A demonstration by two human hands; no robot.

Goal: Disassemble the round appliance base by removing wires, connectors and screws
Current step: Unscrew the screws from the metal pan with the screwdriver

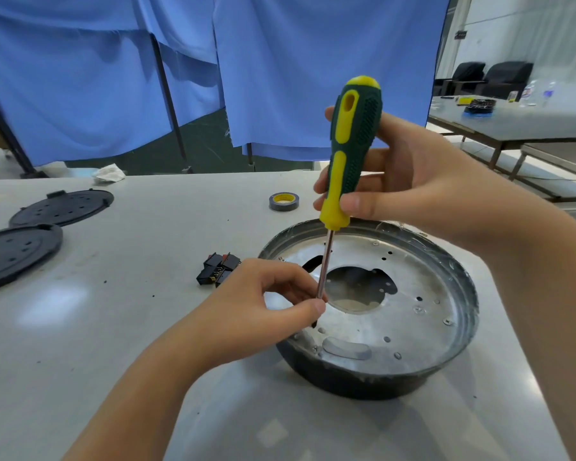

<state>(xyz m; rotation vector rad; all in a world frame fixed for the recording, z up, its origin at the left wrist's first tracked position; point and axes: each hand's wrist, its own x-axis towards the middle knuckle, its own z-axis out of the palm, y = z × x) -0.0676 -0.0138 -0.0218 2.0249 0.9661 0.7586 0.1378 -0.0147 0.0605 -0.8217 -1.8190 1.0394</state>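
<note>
A: Where's the base?

B: The base (373, 314) sits on the table (120, 327), right of centre and close to the near edge. It's a round dark bowl with a silvery metal plate (409, 287) inside, a big hole (356, 289) in the middle, and small screws (419, 310) dotted round the plate.

A: And the screwdriver?

B: The screwdriver (351, 151) stands nearly upright over the base's left side. Green and yellow handle up, shaft (325, 264) running down toward the plate's left rim.

A: The hands?

B: The right hand (423, 191) grips the handle, fingers wrapped behind it and the thumb pressed on the lower yellow part. The left hand (263, 307) pinches the shaft low down between thumb and fingers, resting over the base's left edge.

A: Is the tip on a screw?

B: I can't tell; the left hand's fingers hide the tip. Something dark shows just under the thumb, possibly a wire.

A: What else is on the table?

B: Black connectors (217, 269) with red bits lie just left of the base. A tape roll (283, 201) sits behind it. Two black round covers (40, 227) lie well apart at the far left, overlapping slightly. A crumpled white rag (108, 173) is at the far edge, with blue cloth (280, 61) hanging behind.
</note>
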